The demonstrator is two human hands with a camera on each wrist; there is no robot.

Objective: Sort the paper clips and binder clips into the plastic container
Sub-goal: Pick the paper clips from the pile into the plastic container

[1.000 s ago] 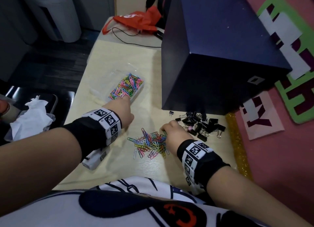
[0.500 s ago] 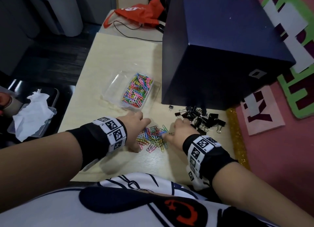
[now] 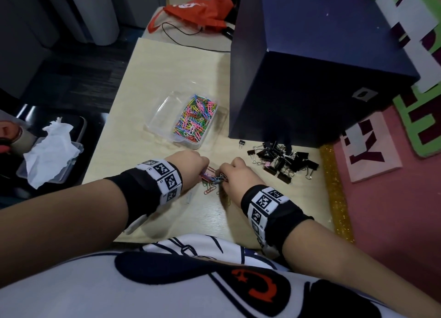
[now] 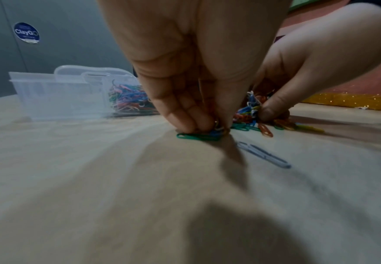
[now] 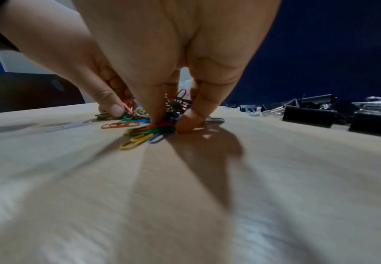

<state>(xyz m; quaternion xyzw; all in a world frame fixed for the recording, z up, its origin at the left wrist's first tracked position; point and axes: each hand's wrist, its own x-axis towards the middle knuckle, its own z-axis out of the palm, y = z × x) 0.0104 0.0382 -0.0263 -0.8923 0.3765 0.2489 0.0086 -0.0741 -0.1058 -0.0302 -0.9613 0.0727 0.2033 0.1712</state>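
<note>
Both hands meet over a small heap of coloured paper clips (image 3: 213,180) near the front middle of the pale wooden table (image 3: 167,62). The left hand (image 3: 189,168) has its fingers (image 4: 185,114) bunched downward with the tips together, pinching a few clips against the tabletop, a green one (image 4: 196,136) lying flat under the tips. The right hand (image 3: 235,174) does the same from the right side, thumb and fingers (image 5: 186,121) closed round a tangle of red, green, yellow and blue clips that partly stands up between them. A few clips lie loose just near of the hands, among them a pale blue one (image 4: 264,157) by itself. The clear plastic container (image 3: 157,117) sits just beyond the hands, toward the far left of them; it shows 2 compartments, the right one heaped with coloured paper clips (image 3: 195,121) and the left one showing nothing inside. A pile of black binder clips (image 3: 284,161) lies on the table to the right of the hands, apart from them, with 1 small binder clip (image 3: 241,143) separate on its left. A large dark blue box (image 3: 317,62) stands on the far right of the table, right behind the binder clips. Off the table to the left, crumpled white tissue (image 3: 51,153) rests in another clear tray.
</note>
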